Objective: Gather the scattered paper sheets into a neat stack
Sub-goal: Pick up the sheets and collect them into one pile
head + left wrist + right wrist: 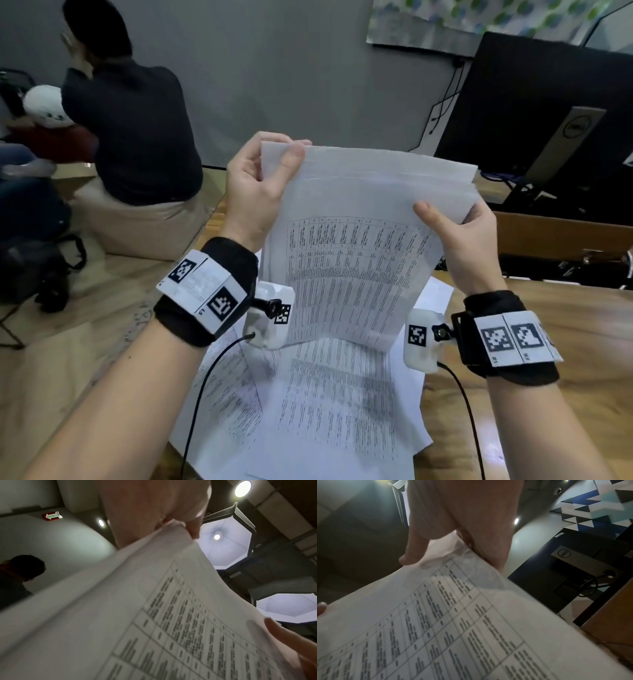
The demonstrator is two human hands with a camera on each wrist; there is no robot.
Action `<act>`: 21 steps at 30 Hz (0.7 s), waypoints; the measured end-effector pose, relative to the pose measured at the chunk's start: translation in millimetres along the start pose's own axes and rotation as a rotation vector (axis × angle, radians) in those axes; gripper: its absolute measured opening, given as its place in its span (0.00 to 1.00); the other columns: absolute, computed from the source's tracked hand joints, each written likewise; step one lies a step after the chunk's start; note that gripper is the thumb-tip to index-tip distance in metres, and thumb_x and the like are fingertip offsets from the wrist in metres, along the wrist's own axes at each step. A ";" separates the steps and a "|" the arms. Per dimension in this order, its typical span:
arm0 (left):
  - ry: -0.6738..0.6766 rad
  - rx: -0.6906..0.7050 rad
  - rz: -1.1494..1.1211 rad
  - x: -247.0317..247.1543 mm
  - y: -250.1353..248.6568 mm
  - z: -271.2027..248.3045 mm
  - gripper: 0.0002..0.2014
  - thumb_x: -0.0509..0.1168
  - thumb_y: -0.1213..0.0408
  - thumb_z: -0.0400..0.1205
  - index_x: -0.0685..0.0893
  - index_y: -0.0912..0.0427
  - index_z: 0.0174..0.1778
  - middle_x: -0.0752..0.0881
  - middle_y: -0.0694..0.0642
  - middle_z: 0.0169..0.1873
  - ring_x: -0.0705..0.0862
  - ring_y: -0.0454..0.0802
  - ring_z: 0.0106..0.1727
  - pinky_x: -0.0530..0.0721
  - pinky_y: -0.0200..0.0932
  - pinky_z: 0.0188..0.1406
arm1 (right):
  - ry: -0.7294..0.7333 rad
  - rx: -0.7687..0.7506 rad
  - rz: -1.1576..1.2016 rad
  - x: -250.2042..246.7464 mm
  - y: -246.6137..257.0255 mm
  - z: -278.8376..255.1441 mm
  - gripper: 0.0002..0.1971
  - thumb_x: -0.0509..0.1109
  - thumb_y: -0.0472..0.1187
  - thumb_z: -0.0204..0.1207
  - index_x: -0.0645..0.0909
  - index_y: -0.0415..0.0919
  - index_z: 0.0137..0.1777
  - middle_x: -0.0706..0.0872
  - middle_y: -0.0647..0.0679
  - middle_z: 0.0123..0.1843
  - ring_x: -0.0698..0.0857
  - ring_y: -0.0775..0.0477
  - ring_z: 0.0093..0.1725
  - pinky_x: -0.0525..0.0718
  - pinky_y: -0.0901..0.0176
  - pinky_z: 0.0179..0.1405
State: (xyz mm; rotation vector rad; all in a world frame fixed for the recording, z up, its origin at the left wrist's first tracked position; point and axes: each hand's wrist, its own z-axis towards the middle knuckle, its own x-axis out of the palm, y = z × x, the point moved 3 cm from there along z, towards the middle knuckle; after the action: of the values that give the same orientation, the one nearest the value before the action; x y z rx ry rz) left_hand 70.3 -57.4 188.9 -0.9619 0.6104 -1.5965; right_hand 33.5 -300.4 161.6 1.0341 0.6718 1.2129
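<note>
- Wooden desk (pixel 548 342): loose printed sheets (pixel 325 394) lie fanned and overlapping, not yet gathered.
- Dell monitor (pixel 534 113): its stand carries the only readable logo.
- Held bundle of sheets (pixel 359 246): raised above the desk, top edges staggered; light, floppy, likely slippery, best gripped at opposite edges.
- Left hand (pixel 255 186) pinches the top corner; right hand (pixel 459 240) clasps the right edge.
- Table print is too blurred to read.

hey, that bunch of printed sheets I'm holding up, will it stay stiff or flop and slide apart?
The held sheets probably flop: they already curve between the left hand and right hand. They likely slip apart too, since their top edges look staggered.
</note>
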 end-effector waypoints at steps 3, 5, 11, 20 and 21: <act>-0.110 0.000 -0.074 -3.3 5.7 -10.3 0.07 0.63 0.67 0.74 0.74 0.55 0.31 0.89 0.57 0.41 0.85 0.47 0.41 0.82 0.38 0.39 | 0.015 0.036 -0.002 2.1 -8.0 -3.2 0.28 0.79 0.42 0.57 0.79 0.34 0.58 0.89 0.50 0.49 0.89 0.54 0.47 0.86 0.62 0.43; -0.121 -0.005 -0.124 -4.1 11.4 -22.4 0.11 0.70 0.55 0.73 0.74 0.54 0.40 0.85 0.60 0.45 0.84 0.42 0.40 0.81 0.34 0.38 | 0.037 0.088 -0.007 2.0 -23.0 -9.4 0.28 0.79 0.42 0.57 0.79 0.35 0.58 0.89 0.48 0.50 0.90 0.52 0.49 0.87 0.60 0.45; 0.117 -0.257 0.076 -13.4 56.9 -72.9 0.51 0.77 0.43 0.56 0.55 0.53 0.68 0.85 0.42 0.51 0.86 0.28 0.49 0.86 0.32 0.49 | 0.064 0.311 -0.071 -4.0 -93.7 -44.2 0.17 0.79 0.36 0.60 0.84 0.45 0.51 0.91 0.52 0.50 0.89 0.51 0.52 0.87 0.58 0.50; 0.032 -0.563 0.246 -42.6 92.2 -79.5 0.11 0.67 0.64 0.79 0.77 0.55 0.56 0.87 0.51 0.42 0.87 0.43 0.40 0.86 0.39 0.44 | 0.045 0.380 -0.245 -16.9 -97.8 -44.6 0.10 0.76 0.31 0.69 0.85 0.41 0.49 0.89 0.49 0.45 0.89 0.60 0.39 0.86 0.69 0.37; 0.020 -0.608 0.278 -51.1 100.9 -79.7 0.10 0.65 0.63 0.81 0.76 0.55 0.57 0.86 0.54 0.43 0.85 0.47 0.42 0.84 0.42 0.47 | 0.029 0.426 -0.229 -23.7 -99.8 -45.1 0.12 0.76 0.31 0.69 0.84 0.39 0.52 0.90 0.47 0.47 0.89 0.56 0.40 0.87 0.67 0.36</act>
State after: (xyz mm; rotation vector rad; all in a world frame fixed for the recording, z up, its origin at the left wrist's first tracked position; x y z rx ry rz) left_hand 60.5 -41.4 51.9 -1.2339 1.2297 -1.1874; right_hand 30.5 -312.4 50.2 1.2509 1.0716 0.9044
